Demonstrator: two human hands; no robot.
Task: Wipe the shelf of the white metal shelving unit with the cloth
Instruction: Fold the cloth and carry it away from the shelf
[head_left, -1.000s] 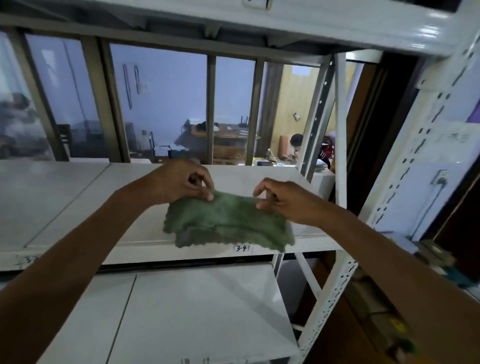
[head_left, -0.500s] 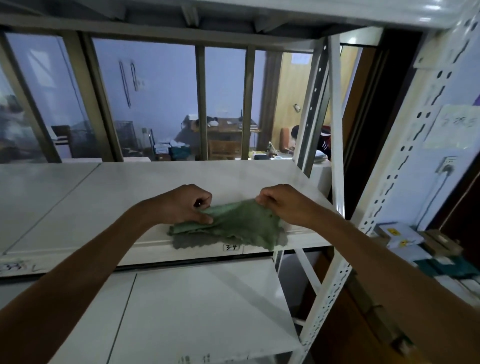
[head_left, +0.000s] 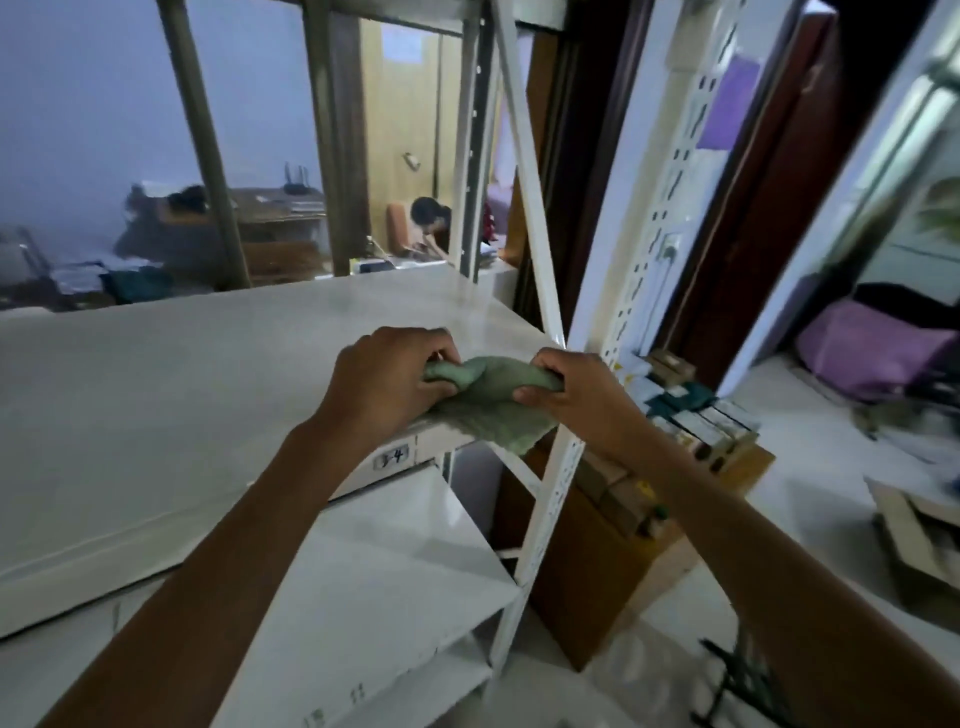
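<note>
A green cloth (head_left: 492, 401) lies bunched at the front right corner of the white metal shelf (head_left: 208, 395), with one part hanging over the shelf's front edge. My left hand (head_left: 387, 376) grips the cloth's left end with curled fingers. The right end is gripped by my right hand (head_left: 569, 392), close to the perforated white upright (head_left: 649, 249). The two hands sit close together and the cloth is gathered between them.
A lower white shelf (head_left: 374, 587) sits below. A diagonal white brace (head_left: 524, 171) rises behind the hands. Boxes (head_left: 696, 421) are stacked on a brown crate to the right. Behind the shelf is a window, with a person (head_left: 431, 221) seated beyond it.
The cloth was spread between my hands; now it is bunched up at the shelf's right corner. Both hands have come closer together, and the view has swung right.
</note>
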